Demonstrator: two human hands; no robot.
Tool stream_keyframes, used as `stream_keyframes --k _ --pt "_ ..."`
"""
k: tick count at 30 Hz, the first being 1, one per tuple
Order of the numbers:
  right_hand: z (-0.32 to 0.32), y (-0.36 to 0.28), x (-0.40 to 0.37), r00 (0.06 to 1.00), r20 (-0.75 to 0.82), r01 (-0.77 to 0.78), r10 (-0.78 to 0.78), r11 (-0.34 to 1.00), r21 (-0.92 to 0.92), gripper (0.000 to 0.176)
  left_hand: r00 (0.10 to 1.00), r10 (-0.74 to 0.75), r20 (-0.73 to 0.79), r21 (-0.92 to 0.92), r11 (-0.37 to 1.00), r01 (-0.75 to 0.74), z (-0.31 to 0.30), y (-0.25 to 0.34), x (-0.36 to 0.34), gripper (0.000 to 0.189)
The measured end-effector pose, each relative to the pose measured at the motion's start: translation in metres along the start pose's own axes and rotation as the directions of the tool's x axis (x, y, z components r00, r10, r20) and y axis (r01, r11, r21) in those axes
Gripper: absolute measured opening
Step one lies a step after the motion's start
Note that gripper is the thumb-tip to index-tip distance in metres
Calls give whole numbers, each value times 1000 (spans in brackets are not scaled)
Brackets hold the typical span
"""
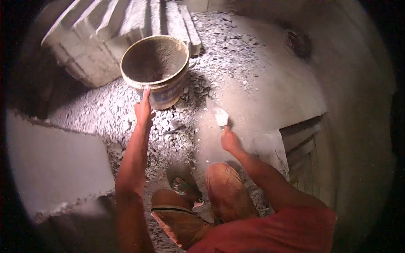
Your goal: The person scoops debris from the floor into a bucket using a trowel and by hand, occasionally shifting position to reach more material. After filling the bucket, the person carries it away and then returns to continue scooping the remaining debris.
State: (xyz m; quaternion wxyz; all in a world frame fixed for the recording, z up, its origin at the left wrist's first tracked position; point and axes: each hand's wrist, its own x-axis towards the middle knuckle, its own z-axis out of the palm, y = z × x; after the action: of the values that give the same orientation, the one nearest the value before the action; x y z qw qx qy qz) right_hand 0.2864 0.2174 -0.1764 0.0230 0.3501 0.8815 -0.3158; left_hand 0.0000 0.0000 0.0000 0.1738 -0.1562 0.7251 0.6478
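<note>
My right hand (230,141) is closed round the handle of a trowel (222,118), its pointed blade aimed away from me over smooth grey floor. My left hand (144,110) is at the near side of a bucket (168,95). One digit reaches up to the bucket's rim; the other fingers look curled and are partly hidden. Grey residue coats the bucket's inner wall, and its bottom is in shadow. The bucket stands slightly tilted on rubble (164,130).
Long pale concrete pieces (90,42) lean together behind the bucket. A flat slab (59,164) with rough edges lies at the left. On the right, a raised edge (301,120) drops beside a dark recess. A dark bundle (298,43) sits at the back right.
</note>
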Motion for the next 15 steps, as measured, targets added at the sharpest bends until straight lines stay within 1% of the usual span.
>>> stream_keyframes --k 1,2,3,4,5,6,7,8,9,10,11,13,14,15 --pt "-18 5 -15 997 -75 -35 35 999 8 42 993 -95 74 -57 993 100 7 -1 -1 89" --pt "-30 17 -30 995 -80 -54 55 998 11 42 994 -87 59 -143 985 94 16 -14 7 85" --pt "-95 14 -20 991 -136 17 -16 1000 8 38 994 -96 58 -229 967 107 53 34 9 78" --pt "-113 22 -31 977 -195 94 -90 995 12 33 993 -90 74 -239 965 105 61 40 15 71" --pt "-117 24 -52 980 -189 66 -58 997 35 33 993 -91 79 -222 969 107 60 47 19 64" --pt "-122 25 -73 981 -189 45 -40 999 25 30 985 -171 -3 -249 954 165 61 59 19 46" --pt "-128 27 -95 982 -189 29 -27 1000 7 28 950 -216 224 -344 895 285 47 40 66 32" --pt "-134 30 -116 982 -190 8 -7 1000 7 28 943 -257 209 -368 873 320 44 31 86 26" --pt "-136 35 -136 991 -72 -112 114 993 34 27 935 -298 192 -394 849 351 42 30 90 21" --pt "-144 34 -156 972 49 -233 231 971 52 26 944 -295 147 -358 874 329 39 35 80 22" --pt "-160 27 -175 966 48 -255 252 965 59 26 952 -287 104 -315 899 305 31 38 66 23" --pt "-196 6 -219 901 135 -435 413 862 262 31 938 -224 263 -392 864 316 -6 39 52 27" --pt "-208 8 -244 888 123 -459 443 846 272 31 892 -326 312 -394 811 434 -24 44 43 31" --pt "-213 18 -272 867 84 -498 491 859 119 36 901 -224 371 -382 848 368 -40 48 19 21"
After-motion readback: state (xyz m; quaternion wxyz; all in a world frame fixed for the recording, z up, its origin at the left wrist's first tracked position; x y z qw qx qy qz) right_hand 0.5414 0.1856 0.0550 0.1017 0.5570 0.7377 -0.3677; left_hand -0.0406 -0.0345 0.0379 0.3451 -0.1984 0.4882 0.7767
